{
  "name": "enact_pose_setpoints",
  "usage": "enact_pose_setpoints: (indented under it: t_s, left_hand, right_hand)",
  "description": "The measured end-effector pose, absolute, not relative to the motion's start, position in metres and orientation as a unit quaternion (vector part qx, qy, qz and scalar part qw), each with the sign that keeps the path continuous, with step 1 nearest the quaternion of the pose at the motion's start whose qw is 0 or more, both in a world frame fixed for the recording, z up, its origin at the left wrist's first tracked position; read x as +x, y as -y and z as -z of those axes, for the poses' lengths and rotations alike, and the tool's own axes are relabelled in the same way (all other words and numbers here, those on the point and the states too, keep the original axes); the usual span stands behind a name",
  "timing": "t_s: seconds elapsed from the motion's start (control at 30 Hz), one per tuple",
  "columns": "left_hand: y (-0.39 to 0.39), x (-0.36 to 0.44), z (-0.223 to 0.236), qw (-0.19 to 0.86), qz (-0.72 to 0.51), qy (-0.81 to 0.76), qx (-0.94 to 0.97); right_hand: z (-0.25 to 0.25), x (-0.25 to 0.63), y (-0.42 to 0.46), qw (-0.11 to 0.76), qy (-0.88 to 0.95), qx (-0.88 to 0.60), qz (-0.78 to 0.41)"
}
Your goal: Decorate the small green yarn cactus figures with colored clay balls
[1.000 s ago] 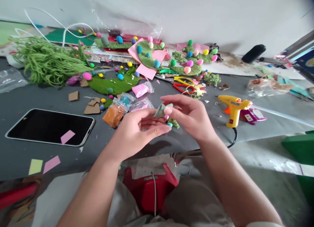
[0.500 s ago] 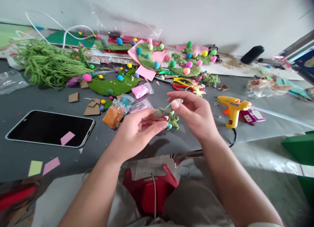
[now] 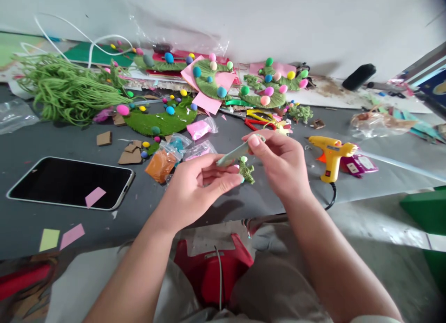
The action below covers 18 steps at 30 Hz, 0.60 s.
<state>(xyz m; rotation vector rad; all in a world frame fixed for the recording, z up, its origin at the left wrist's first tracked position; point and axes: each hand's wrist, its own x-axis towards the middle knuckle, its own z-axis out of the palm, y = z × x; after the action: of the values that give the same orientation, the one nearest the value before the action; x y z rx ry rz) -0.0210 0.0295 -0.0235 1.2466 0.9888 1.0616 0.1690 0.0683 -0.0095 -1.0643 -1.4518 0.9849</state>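
Note:
A thin pale green strip [image 3: 234, 154] stretches straight between my hands above the table. Its right end is pinched between thumb and forefinger of my right hand [image 3: 280, 162]. The other end lies at the fingers of my left hand [image 3: 195, 188], which are closed around it; the exact hold is partly hidden. Just beyond my left thumb is a small green yarn-wrapped piece [image 3: 247, 173] with little pompoms, partly covered by the hand. A yellow glue gun [image 3: 331, 155] lies to the right of my right hand.
A phone [image 3: 71, 182] lies at the left, with paper pieces nearby. Green yarn [image 3: 69, 93], pompom-covered crescents [image 3: 160, 118] and pliers [image 3: 259, 121] fill the back. Small bags, one orange [image 3: 160, 165], sit beside my left hand. A red stool [image 3: 214, 267] is below the table edge.
The pale green strip was wavy and now is pulled straight. My right hand has shifted slightly right and turned a little; my left hand has barely moved.

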Motion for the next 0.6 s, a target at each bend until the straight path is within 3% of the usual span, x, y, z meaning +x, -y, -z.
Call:
enact_pose_setpoints:
  t_s: [0.2, 0.4, 0.53, 0.6]
  left_hand:
    - [-0.029, -0.022, 0.022, 0.580, -0.448, -0.399, 0.551]
    - [-0.031, -0.021, 0.019, 0.538, -0.423, -0.443, 0.579]
    - [-0.029, -0.020, 0.021, 0.583, -0.451, -0.421, 0.528]
    - [-0.028, -0.021, 0.023, 0.608, -0.464, -0.391, 0.512]
  right_hand:
    - [0.011, 0.157, -0.059, 0.422, 0.694, -0.382, -0.441]
    - [0.014, 0.157, -0.062, 0.477, 0.633, -0.443, -0.419]
    - [0.011, 0.168, -0.069, 0.522, 0.586, -0.468, -0.405]
    - [0.009, 0.169, -0.069, 0.505, 0.601, -0.453, -0.422]
